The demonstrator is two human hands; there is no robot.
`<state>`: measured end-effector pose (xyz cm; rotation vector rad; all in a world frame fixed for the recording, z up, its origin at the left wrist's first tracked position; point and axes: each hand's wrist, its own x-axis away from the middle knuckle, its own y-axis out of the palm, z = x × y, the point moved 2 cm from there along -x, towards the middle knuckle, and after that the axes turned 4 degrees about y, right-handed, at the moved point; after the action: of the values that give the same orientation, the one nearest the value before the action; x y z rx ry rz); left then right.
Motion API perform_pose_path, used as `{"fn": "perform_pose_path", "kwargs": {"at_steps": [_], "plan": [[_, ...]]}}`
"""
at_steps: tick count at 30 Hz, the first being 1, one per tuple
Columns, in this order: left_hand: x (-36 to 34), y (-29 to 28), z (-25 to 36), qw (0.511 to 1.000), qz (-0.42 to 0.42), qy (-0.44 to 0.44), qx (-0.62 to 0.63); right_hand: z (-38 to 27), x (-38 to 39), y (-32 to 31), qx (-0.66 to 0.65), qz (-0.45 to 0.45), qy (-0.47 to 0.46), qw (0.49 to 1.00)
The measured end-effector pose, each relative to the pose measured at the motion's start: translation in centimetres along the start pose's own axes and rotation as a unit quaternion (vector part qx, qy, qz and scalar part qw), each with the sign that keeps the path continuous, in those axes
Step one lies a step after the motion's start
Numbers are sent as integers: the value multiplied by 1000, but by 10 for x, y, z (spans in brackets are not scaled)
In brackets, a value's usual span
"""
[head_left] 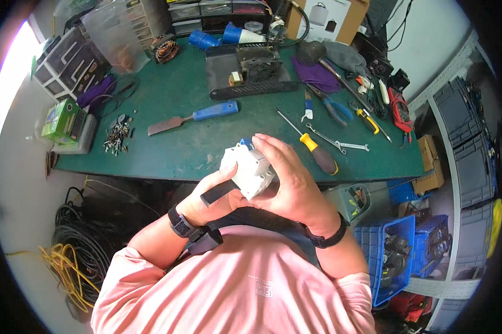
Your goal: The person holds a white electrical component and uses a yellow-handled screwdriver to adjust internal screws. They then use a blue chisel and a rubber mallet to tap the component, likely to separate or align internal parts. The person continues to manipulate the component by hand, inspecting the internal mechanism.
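Observation:
A white boxy electrical breaker (250,167) with a blue lever on top is held up in front of my chest, over the near edge of the green workbench (178,150). My right hand (287,181) wraps around its right side, fingers curled over the top. My left hand (209,200) is under its left side and grips a dark tool handle (217,192) that points at the breaker; the tool's tip is hidden.
On the bench lie a blue-handled chisel (198,117), a yellow-and-black screwdriver (312,147), a wrench (337,142), blue pliers (334,108), a screw pile (117,136), a green box (64,119) and a dark machine base (251,72). Cable coils (75,245) lie left, blue crates (396,250) right.

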<state>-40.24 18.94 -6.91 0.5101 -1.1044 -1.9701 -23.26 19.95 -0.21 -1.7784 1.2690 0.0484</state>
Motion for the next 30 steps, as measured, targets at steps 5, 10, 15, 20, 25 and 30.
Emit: {"fn": "perform_pose_path", "kwargs": {"at_steps": [5, 10, 15, 20, 25, 30], "plan": [[-1, -11, 1, 999, -25, -30, 36, 1, -3, 11, 10, 29, 1, 1000], [5, -20, 14, 993, -40, -100, 55, 8, -22, 15, 61, 12, 71, 996], [41, -57, 37, 982, 161, 22, -99, 23, -42, 25, 108, -39, 121, 986], [49, -24, 54, 729, 290, 242, -571, 23, -56, 34, 159, -75, 135, 975], [41, 0, 72, 462, 236, 211, -828, 21, -62, 40, 172, -81, 167, 967], [26, 5, 77, 503, 166, 267, -805, 19, -62, 41, 176, -78, 190, 963]]}}
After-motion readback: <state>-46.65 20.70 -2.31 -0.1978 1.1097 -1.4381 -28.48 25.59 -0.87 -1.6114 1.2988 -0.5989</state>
